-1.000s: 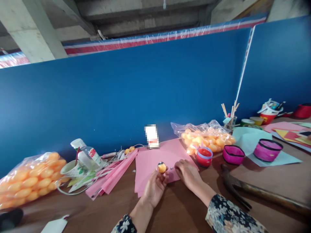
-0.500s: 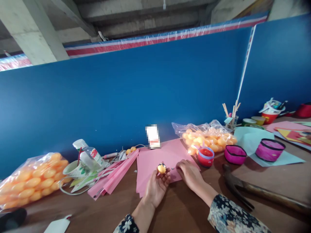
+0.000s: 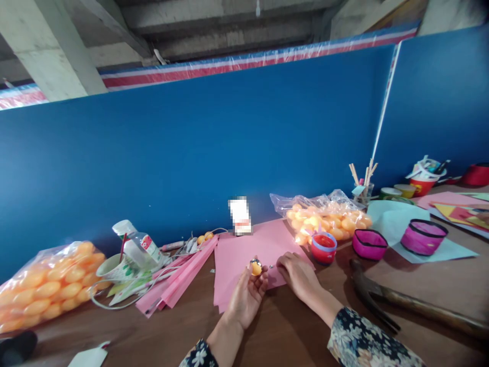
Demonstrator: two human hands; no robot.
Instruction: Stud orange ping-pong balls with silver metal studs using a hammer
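My left hand (image 3: 246,295) is closed around a small orange ball (image 3: 256,268), pinching it between thumb and fingers over the front of the pink paper (image 3: 263,244). The ball has dark, shiny patches along its top. On the paper's right part rests my right hand (image 3: 298,272), palm down, its fingers bent and drawn together; whether they pinch something is hidden. A tiny shiny piece (image 3: 271,266) lies on the paper just left of the right fingertips.
Bags of orange balls lie at left (image 3: 49,285) and back right (image 3: 328,219). A red bowl (image 3: 324,248), magenta fabric rings (image 3: 369,244) and a hammer (image 3: 420,300) are to the right. Pink strips (image 3: 179,280), cables and a bottle (image 3: 143,244) sit to the left.
The orange ball has turned in my left hand, so that its dark, shiny part shows differently. My right hand has hardly moved.
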